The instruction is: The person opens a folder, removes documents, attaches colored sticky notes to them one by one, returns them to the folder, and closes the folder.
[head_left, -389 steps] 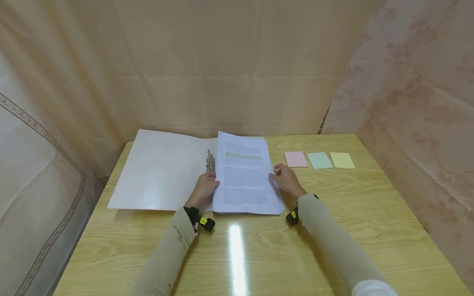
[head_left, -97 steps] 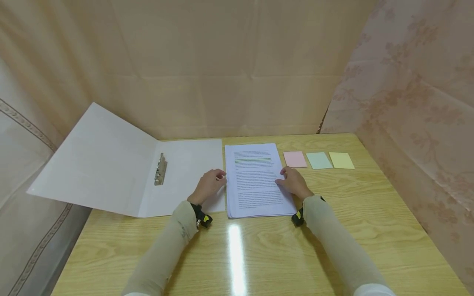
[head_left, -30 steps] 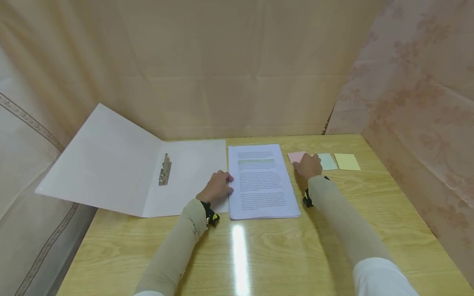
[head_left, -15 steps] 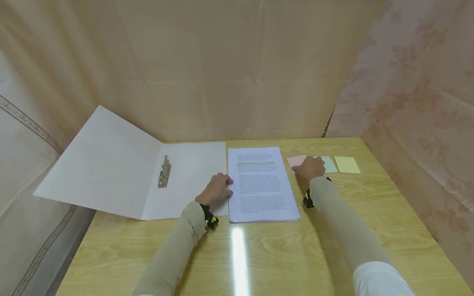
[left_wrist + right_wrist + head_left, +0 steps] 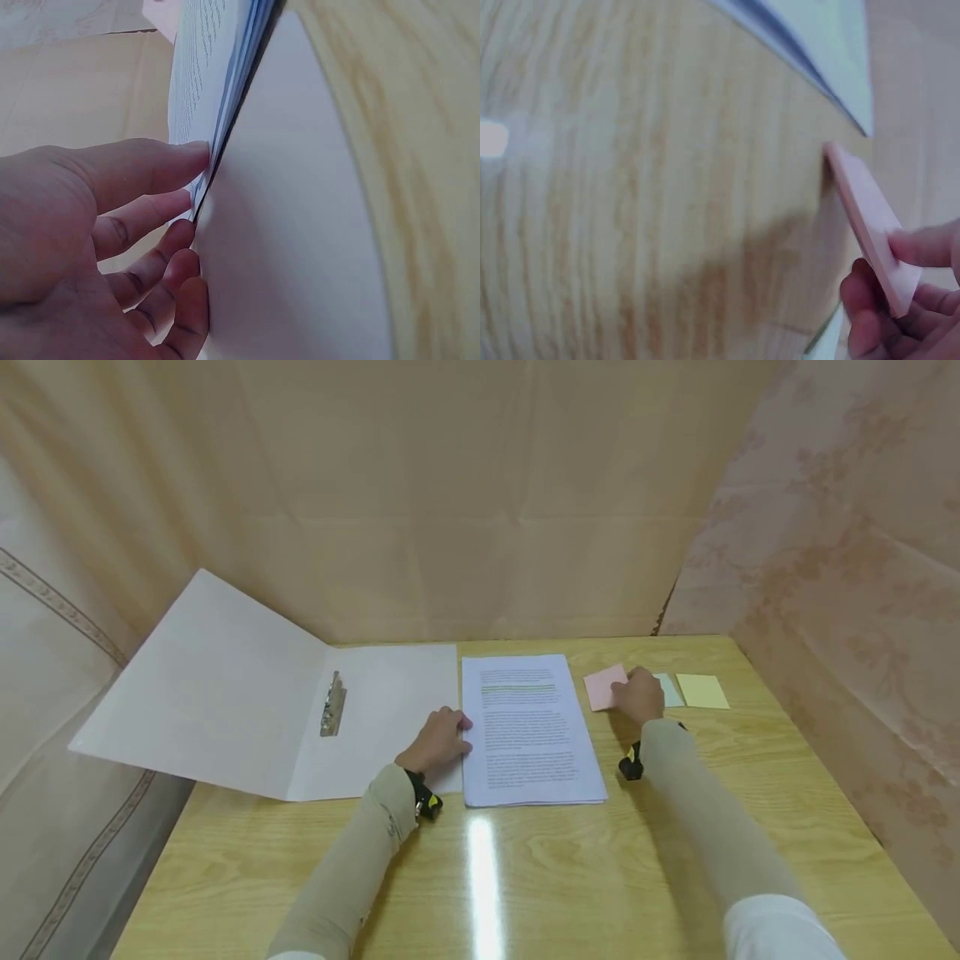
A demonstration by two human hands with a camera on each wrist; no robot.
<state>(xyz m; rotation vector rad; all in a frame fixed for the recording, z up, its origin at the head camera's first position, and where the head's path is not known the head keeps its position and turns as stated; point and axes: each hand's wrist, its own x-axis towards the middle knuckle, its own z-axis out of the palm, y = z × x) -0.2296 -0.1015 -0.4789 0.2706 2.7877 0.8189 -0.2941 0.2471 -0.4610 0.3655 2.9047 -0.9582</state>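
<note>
Apparently snug, the right hand [image 5: 640, 695] pinches the pink sticky-note pad [image 5: 604, 687], thumb on one face and fingers behind the other. The pad tilts up on the gripped side; whether its far corner clears the wooden table [image 5: 600, 868] is hard to tell. Even pressure through its whole thickness should stop the sheets from slipping apart. Just right of the grip, partly hidden by the hand, lies the green pad [image 5: 672, 691], then the yellow pad [image 5: 702, 691]. Left of the grip, apart from it, is the printed paper stack [image 5: 528, 731]; the left hand [image 5: 435, 742] touches its left edge with relaxed fingers, and light contact there should avoid shifting pages. Farthest left, the white binder [image 5: 390, 685] lies open, its metal clip [image 5: 332, 703] bare.
</note>
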